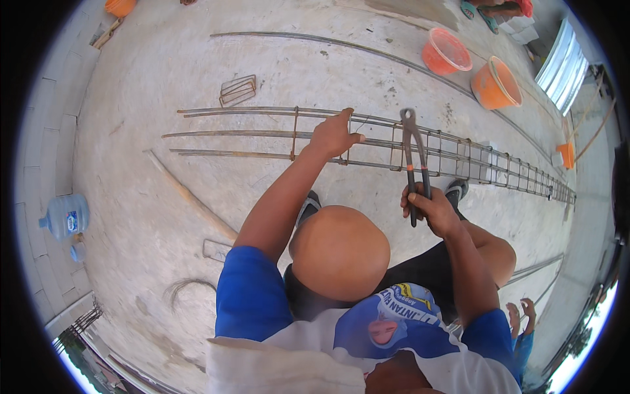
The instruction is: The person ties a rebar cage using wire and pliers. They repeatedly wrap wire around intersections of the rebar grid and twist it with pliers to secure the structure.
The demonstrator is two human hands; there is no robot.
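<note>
Your left hand [335, 134] grips the rebar cage [420, 148] just beside where the pincers [415, 157] clenched in your right hand [430, 207] bite — a slip could likely nip your fingers.

Single head-mounted fisheye view, looking steeply down.

Set above wearer's own raised knee [339, 253] and blue-sleeved forearms, close to both; faces pale concrete floor [151, 197] ahead, where long rusty steel rebar cage [459, 154] crosses mid-frame at arm's reach. Straight edges bowed toward dark circular rim. No second view for overlap.
</note>
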